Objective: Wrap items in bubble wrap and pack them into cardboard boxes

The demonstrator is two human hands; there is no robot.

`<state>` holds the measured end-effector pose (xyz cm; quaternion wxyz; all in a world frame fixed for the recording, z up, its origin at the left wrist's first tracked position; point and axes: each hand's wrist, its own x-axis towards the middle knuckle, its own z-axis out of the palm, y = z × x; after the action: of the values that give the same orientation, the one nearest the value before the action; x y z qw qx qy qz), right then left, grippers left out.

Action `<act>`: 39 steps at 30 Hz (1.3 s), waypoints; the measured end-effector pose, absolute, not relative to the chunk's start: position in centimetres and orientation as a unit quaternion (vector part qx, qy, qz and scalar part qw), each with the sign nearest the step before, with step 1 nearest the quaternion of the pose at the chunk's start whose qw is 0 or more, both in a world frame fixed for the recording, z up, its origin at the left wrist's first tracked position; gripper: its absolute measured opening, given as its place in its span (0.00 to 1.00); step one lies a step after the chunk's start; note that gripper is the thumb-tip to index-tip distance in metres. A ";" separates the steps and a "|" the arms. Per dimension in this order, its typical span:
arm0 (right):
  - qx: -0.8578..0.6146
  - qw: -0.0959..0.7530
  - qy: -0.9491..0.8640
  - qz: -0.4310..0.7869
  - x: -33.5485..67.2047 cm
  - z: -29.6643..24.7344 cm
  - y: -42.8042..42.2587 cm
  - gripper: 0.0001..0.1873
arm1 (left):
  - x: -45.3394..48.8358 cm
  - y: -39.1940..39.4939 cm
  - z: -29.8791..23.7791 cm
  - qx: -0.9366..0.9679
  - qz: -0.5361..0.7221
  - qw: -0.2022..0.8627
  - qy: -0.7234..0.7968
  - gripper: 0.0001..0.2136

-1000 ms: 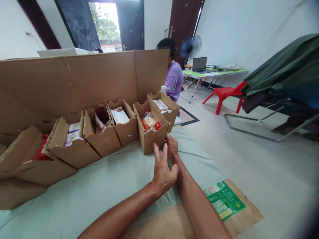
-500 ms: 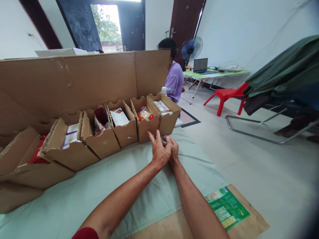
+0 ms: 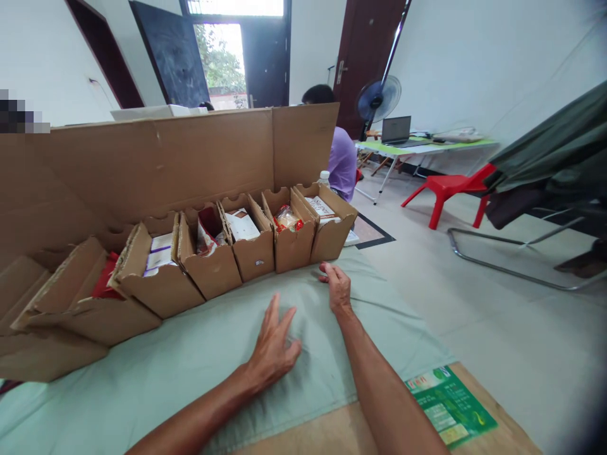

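My left hand [image 3: 275, 341] hovers over the pale green cloth [image 3: 199, 373], its fingers spread and nothing in them. Close to the lower front of the rightmost cardboard bin [image 3: 339, 239], my right hand [image 3: 338, 288] is closed with curled fingers; whatever they hold, if anything, is hidden. Beside that bin, another cardboard bin [image 3: 293, 251] contains a clear and red food packet [image 3: 287, 218]. White boxes [image 3: 323, 210] with brown lettering sit inside the rightmost bin.
More cardboard bins [image 3: 213, 272] run leftward, holding a white carton [image 3: 242, 224], purple-and-white boxes [image 3: 160, 253] and a red packet [image 3: 107, 278]. A tall cardboard panel [image 3: 203, 151] stands behind them. Beyond it are a person in purple [image 3: 342, 158] and a red chair [image 3: 443, 186].
My hands, together before, are now apart: the left has drawn back left and nearer, while the right stays by the rightmost bins. The view has shifted, showing everything slightly farther right.
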<state>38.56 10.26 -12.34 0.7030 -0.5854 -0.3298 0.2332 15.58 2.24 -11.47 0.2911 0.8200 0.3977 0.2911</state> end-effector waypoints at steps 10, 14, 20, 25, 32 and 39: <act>-0.582 0.652 -0.469 0.121 34.5 -5.9 9.1 0.21 | 7.2 0.9 -14.1 0.804 0.289 0.174 0.490 0.22; -0.582 0.531 -0.604 0.116 30.3 -0.9 10.2 0.26 | 7.8 0.8 -13.2 0.793 0.266 0.202 0.510 0.23; -0.675 0.252 -0.693 0.035 26.1 3.9 13.4 0.22 | 7.6 1.0 -13.3 0.777 0.280 0.224 0.518 0.24; -0.697 0.219 -0.682 -0.003 24.7 4.9 13.2 0.12 | 7.8 1.3 -14.4 0.748 0.344 0.241 0.514 0.29; -0.683 0.253 -0.684 -0.032 25.4 4.0 5.2 0.13 | 7.8 2.0 -14.6 0.657 0.457 0.304 0.517 0.33; -0.540 0.429 -0.721 -0.066 27.1 0.7 -9.6 0.08 | 6.4 1.7 -13.1 0.575 0.502 0.366 0.532 0.32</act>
<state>27.15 -9.61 0.70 0.4287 -0.5398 -0.7214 -0.0663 6.37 1.70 -13.11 0.3663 0.5750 0.5318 0.5024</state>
